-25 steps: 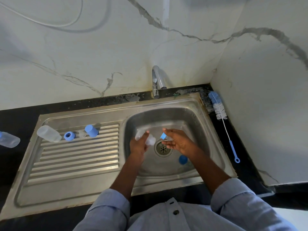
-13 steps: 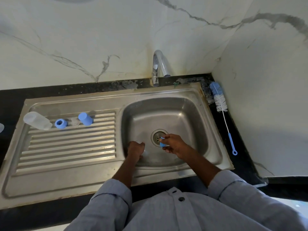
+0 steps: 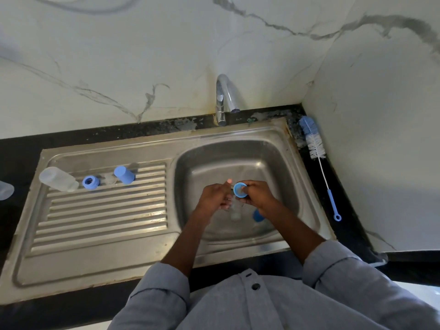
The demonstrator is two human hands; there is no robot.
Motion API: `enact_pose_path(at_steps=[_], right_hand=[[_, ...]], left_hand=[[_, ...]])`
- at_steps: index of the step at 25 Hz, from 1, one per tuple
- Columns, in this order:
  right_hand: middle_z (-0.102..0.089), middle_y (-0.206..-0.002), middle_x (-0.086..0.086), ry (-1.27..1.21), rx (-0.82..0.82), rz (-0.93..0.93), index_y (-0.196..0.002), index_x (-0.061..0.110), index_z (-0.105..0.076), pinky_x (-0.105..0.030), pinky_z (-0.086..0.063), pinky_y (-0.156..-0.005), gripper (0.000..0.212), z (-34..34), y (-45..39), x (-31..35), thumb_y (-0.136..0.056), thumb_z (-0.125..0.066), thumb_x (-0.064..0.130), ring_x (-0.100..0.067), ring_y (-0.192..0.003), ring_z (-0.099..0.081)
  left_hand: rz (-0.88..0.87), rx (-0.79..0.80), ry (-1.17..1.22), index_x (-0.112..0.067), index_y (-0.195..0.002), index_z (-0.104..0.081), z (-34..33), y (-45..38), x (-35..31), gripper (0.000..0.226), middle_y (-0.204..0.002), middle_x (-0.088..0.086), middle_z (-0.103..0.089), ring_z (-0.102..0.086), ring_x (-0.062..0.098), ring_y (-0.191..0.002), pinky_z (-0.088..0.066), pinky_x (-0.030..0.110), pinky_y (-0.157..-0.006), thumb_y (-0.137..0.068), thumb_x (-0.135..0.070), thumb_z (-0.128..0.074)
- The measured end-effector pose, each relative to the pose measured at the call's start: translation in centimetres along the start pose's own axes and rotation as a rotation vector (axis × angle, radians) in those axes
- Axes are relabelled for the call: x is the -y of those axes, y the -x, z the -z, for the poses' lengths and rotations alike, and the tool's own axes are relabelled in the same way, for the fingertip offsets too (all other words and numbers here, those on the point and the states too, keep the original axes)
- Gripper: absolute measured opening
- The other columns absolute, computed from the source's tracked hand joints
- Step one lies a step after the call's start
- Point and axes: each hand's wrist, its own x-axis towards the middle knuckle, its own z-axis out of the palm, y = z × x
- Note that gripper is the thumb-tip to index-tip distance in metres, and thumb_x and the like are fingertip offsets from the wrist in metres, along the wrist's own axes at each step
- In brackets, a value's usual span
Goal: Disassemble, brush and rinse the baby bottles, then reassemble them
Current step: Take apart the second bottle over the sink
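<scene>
Gripping a round blue plastic ring (image 3: pixel 240 189), right hand (image 3: pixel 258 195) over steel basin (image 3: pixel 281 163)

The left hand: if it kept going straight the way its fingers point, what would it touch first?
Probably the blue ring that the right hand holds: the left hand points up and to the right, its fingertips close beside that ring. Depth is hard to judge from above, so it might slip past towards the sink wall.

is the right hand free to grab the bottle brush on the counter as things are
Probably not at once. The right hand is holding a blue ring over the sink basin. The bottle brush lies uncovered on the counter on that side, so the path looks open once the ring is put down.
</scene>
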Motion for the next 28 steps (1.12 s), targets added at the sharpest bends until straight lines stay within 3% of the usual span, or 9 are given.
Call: enact_pose_path(at_steps=[2,5,9,14,18,21,23,28], right_hand=[[-0.075,-0.098,-0.017,0.062,-0.004,0.119,-0.097,0.005,-0.078,-0.036,-0.063,-0.075,0.023,0.1,0.2,0.8,-0.09,-0.062,-0.01,-0.031,-0.09,-0.074],[-0.077,-0.102,-0.017,0.077,-0.021,0.231,-0.105,0.003,-0.078,-0.043,-0.063,-0.087,0.021,0.3,0.5,2.1,-0.085,-0.076,-0.003,-0.032,-0.095,-0.076],[-0.079,-0.098,-0.012,0.018,-0.024,0.297,-0.107,0.003,-0.078,-0.044,-0.062,-0.091,0.022,0.0,1.0,3.4,-0.086,-0.081,0.005,-0.028,-0.095,-0.077],[-0.077,-0.102,-0.017,-0.117,-0.037,0.261,-0.108,0.0,-0.077,-0.042,-0.063,-0.089,0.017,-0.6,1.5,4.6,-0.092,-0.073,0.002,-0.03,-0.098,-0.076],[-0.076,-0.105,-0.019,-0.182,-0.053,0.2,-0.108,-0.001,-0.075,-0.028,-0.063,-0.076,0.014,-1.2,2.1,4.9,-0.096,-0.069,0.004,-0.022,-0.091,-0.074],[-0.076,-0.108,-0.019,-0.185,-0.017,0.224,-0.111,-0.002,-0.074,-0.033,-0.062,-0.086,0.019,-1.7,2.7,5.1,-0.095,-0.071,0.007,-0.026,-0.099,-0.074],[-0.076,-0.11,-0.018,-0.134,0.063,0.284,-0.115,0.0,-0.074,-0.032,-0.062,-0.085,0.022,-1.8,3.2,5.6,-0.096,-0.071,0.012,-0.022,-0.095,-0.075],[-0.069,-0.104,-0.018,-0.125,0.222,0.289,-0.132,0.004,-0.065,-0.032,-0.061,-0.079,0.03,-1.3,3.8,7.1,-0.103,-0.055,0.002,-0.015,-0.074,-0.066]], left_hand=[[-0.075,0.031,-0.002,-0.004,-0.106,-0.072,-0.9,0.5,-0.6,0.034,-0.089,0.019,-0.076,-0.072,0.022,-0.072,-0.06,0.033,-0.07,-0.093,-0.036,-0.075],[-0.147,-0.059,0.048,-0.002,-0.111,-0.073,-1.2,0.7,-1.6,0.021,-0.09,0.02,-0.078,-0.073,0.024,-0.079,-0.061,0.036,-0.08,-0.095,-0.014,-0.071],[-0.244,-0.084,0.126,-0.004,-0.099,-0.079,-1.2,1.5,-2.8,0.013,-0.087,0.019,-0.077,-0.068,0.024,-0.078,-0.06,0.041,-0.087,-0.092,-0.014,-0.074],[-0.324,-0.074,0.172,-0.004,-0.099,-0.08,-1.1,2.3,-3.6,0.016,-0.092,0.024,-0.076,-0.066,0.023,-0.077,-0.06,0.041,-0.087,-0.092,-0.018,-0.077],[-0.32,-0.101,0.177,-0.006,-0.095,-0.079,-1.1,2.7,-4.0,0.01,-0.088,0.02,-0.077,-0.07,0.024,-0.078,-0.062,0.043,-0.084,-0.094,-0.012,-0.071],[-0.298,-0.185,0.148,-0.009,-0.092,-0.075,-1.5,2.6,-4.3,0.018,-0.082,0.011,-0.076,-0.071,0.019,-0.074,-0.064,0.041,-0.081,-0.101,-0.008,-0.059],[-0.242,-0.213,0.196,-0.01,-0.092,-0.072,-1.4,2.6,-4.7,0.024,-0.082,0.01,-0.074,-0.068,0.017,-0.07,-0.064,0.038,-0.077,-0.104,-0.008,-0.052],[-0.049,-0.019,0.454,-0.001,-0.103,-0.066,0.2,2.5,-5.6,0.029,-0.068,0.011,-0.07,-0.062,0.016,-0.055,-0.056,0.029,-0.057,-0.098,0.006,-0.039]])
